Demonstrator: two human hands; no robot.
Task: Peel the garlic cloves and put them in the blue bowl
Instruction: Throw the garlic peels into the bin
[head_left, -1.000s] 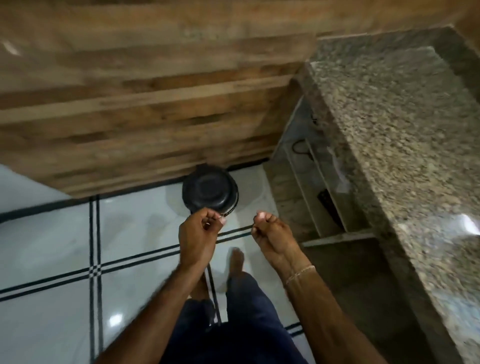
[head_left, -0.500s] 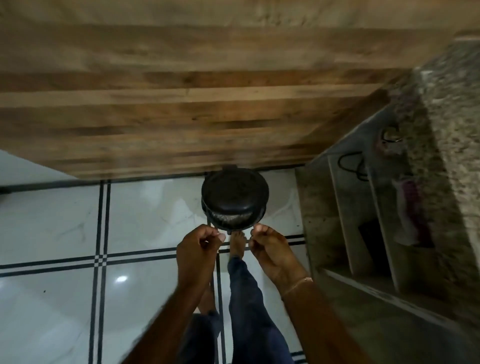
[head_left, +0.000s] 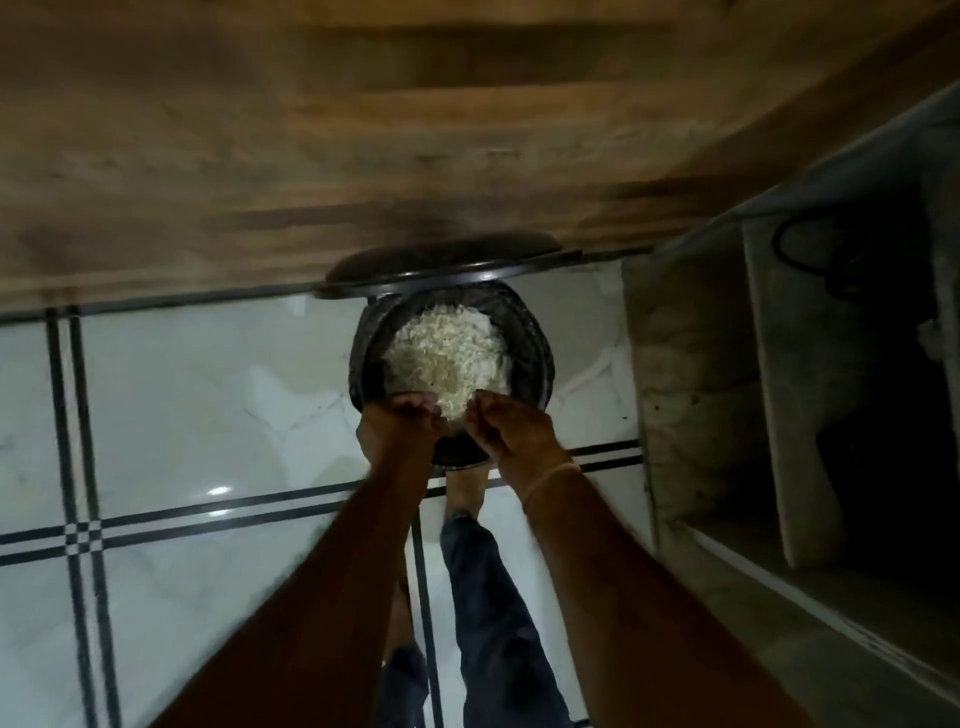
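A black pedal bin stands on the floor with its lid swung up. A heap of white garlic peels fills it. My left hand and my right hand hover side by side over the bin's near rim. Each has its fingertips bunched, and white peel scraps show between them. Neither the blue bowl nor any garlic clove is in view.
My foot rests at the bin's base, my legs in dark trousers below. A wooden cabinet front rises behind the bin. Open stone shelves with a dark cable stand to the right. White floor tiles with black lines spread left.
The bin's lid was down and has swung open, showing the peels. My foot has moved forward to the bin's base. Both hands have moved over the opening.
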